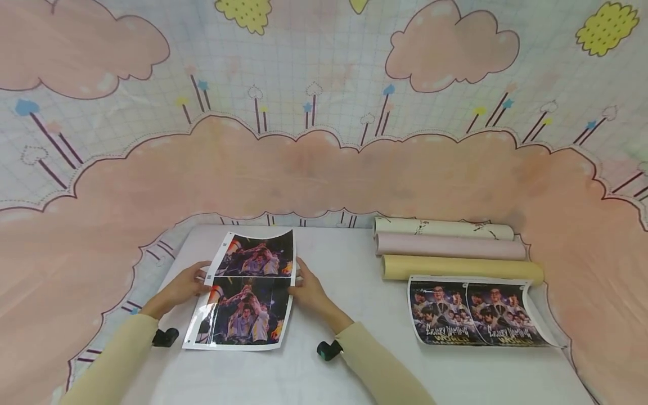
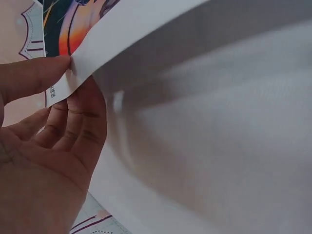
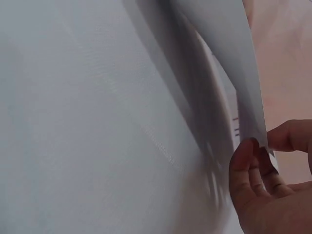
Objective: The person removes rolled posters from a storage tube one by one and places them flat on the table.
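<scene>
A glossy printed photo sheet [image 1: 250, 309], with two copies of one crowd picture stacked above each other and a white margin, is held up between both hands. My left hand [image 1: 184, 287] pinches its left edge, thumb on the printed face and fingers [image 2: 87, 114] behind it. On the opposite edge, my right hand [image 1: 314, 292] grips the sheet in the same way. From the right wrist view, the plain back of the sheet [image 3: 226, 53] shows, bowed away from the white table, with the right hand [image 3: 268, 175] at its border.
Three rolls lie along the back right: a patterned cream roll [image 1: 445, 228], a pale pink roll [image 1: 450, 246] and a yellow roll [image 1: 460, 268]. In front of them rests another printed sheet [image 1: 476, 315] with curled edges. A cartoon cloud curtain [image 1: 324, 174] hangs behind the white table [image 1: 364, 360].
</scene>
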A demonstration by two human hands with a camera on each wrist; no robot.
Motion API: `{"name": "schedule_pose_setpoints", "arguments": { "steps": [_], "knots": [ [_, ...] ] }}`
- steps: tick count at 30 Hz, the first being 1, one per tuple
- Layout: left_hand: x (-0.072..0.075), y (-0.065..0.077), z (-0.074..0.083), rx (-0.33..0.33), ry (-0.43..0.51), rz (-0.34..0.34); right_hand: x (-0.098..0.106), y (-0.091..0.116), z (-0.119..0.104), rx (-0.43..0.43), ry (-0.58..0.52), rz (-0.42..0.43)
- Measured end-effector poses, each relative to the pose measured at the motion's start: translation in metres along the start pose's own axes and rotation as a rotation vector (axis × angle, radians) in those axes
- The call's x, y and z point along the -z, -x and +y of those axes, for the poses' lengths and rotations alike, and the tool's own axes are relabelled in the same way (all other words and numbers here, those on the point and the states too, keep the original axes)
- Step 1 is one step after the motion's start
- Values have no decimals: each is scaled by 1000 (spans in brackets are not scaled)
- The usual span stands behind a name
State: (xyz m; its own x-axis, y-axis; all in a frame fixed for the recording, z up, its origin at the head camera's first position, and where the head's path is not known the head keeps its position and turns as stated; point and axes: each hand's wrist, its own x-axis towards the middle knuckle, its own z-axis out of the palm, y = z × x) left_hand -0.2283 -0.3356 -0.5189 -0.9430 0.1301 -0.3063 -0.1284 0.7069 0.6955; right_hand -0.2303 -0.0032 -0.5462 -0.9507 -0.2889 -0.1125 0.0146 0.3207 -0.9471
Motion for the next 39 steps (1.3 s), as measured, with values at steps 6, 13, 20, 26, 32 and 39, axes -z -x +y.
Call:
{"name": "schedule_pose_setpoints", "arguments": {
  "steps": [6,13,20,26,32,39],
  "knots": [
    [8,-5,-2,31,-24,12,-5,-15,-6,2,69,32],
    [11,-14,-9,70,-8,63,-11,-28,-13,-16,103,84],
    [6,-28,-16,81,-25,111,-13,-33,-8,-48,198,102],
    [2,-32,-16,109,-55,121,-9,-38,0,-79,196,81],
    [-2,-37,-15,64,-55,169,-4,-43,1,-73,250,81],
    [1,-29,-10,40,-68,273,3,-37,-5,49,361,77]
  ]
}}
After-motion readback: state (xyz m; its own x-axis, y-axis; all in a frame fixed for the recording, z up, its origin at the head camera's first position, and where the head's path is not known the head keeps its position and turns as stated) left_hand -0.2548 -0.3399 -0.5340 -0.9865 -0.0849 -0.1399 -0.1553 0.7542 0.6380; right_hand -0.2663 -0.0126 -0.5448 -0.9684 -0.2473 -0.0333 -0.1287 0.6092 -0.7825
